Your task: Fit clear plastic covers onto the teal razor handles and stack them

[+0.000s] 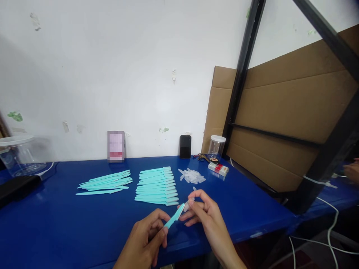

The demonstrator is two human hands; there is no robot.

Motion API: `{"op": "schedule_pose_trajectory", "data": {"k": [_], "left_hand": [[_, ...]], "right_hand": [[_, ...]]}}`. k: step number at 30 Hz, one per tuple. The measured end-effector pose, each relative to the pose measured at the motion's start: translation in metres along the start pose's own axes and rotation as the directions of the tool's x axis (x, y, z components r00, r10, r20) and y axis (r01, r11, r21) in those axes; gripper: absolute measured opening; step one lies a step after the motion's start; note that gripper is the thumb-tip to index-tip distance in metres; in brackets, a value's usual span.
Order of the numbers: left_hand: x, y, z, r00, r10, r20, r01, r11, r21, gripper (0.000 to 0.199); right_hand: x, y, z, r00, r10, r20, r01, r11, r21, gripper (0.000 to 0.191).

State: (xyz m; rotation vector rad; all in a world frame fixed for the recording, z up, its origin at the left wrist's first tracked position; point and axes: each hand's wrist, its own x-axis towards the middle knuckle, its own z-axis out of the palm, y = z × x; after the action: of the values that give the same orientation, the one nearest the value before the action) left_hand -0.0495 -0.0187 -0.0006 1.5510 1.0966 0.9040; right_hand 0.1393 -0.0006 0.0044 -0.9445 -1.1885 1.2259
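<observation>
My left hand [151, 233] pinches a turquoise eyebrow razor [174, 217] by its handle, blade end tilted up to the right. Between thumb and fingers of my right hand [203, 213] is a small translucent blade cap [188, 203], right at the razor's tip; whether the two touch I cannot tell. Beyond my hands lies a neat row of turquoise razors with caps on their right ends [155, 185]. To its left is a looser pile of turquoise razors [105, 182]. A heap of loose translucent caps [192, 175] lies right of the row.
On the blue table [64, 228], a phone [185, 146] and a blurred card [116, 146] lean on the wall. A lidded clear jar [217, 147], keys [201, 157] and a cigarette pack [218, 169] are at the back right. A clear tub [22, 157] stands left; a black rack post [322, 157] right.
</observation>
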Motion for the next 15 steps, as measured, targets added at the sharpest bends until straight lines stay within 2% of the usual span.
{"op": "schedule_pose_trajectory", "data": {"k": [15], "left_hand": [[0.0002,-0.0058,0.0014,0.999,0.042,0.015,-0.042,0.998,0.035,0.041]], "right_hand": [[-0.0021,-0.0002,0.0038,0.996,0.006,0.092,-0.006,1.0,0.002,0.035]]}}
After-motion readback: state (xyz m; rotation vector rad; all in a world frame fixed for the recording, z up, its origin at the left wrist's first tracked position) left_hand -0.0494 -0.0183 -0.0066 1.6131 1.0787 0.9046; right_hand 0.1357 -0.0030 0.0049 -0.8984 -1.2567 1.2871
